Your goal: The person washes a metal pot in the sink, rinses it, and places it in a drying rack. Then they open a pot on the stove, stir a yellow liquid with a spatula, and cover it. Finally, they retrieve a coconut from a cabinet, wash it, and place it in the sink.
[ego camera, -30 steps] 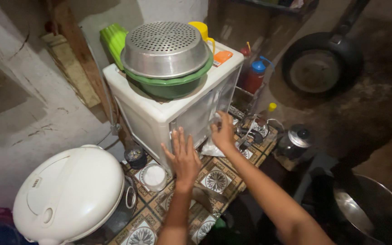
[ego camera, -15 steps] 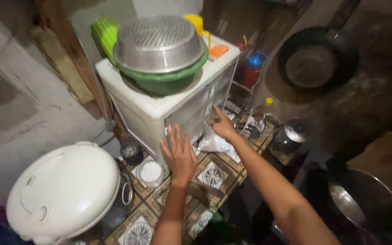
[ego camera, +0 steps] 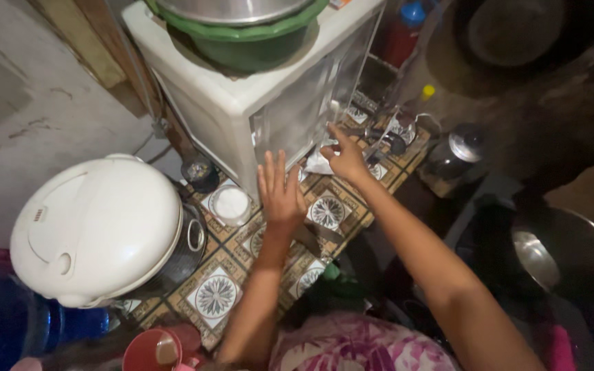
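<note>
My left hand [ego camera: 280,196] is flat and open, fingers spread, holding nothing; it sits right at the lower edge of the clear front panel [ego camera: 297,117] of the white cabinet [ego camera: 242,103], fingertips touching or nearly touching, can't tell which. My right hand [ego camera: 345,156] is at the panel's lower right corner, fingers loosely curled with the index extended up against the panel edge; nothing clearly gripped, and whether it pinches the edge I can't tell. The cabinet stands on the patterned tabletop [ego camera: 218,295], panel facing me. On top of the cabinet: a green bowl [ego camera: 256,41] with a metal basin [ego camera: 232,8] nested in it. Left of my left arm: a white rice cooker [ego camera: 97,230], lid closed, and a small round white-lidded container [ego camera: 231,204] between the cooker and the cabinet. A crumpled white wrapper [ego camera: 317,163] lies just beside my right hand. Further right: a glass jar with a metal lid [ego camera: 458,148], and a steel pot [ego camera: 551,254] low at the right. Red mug [ego camera: 159,350] at the bottom edge near my left elbow.
</note>
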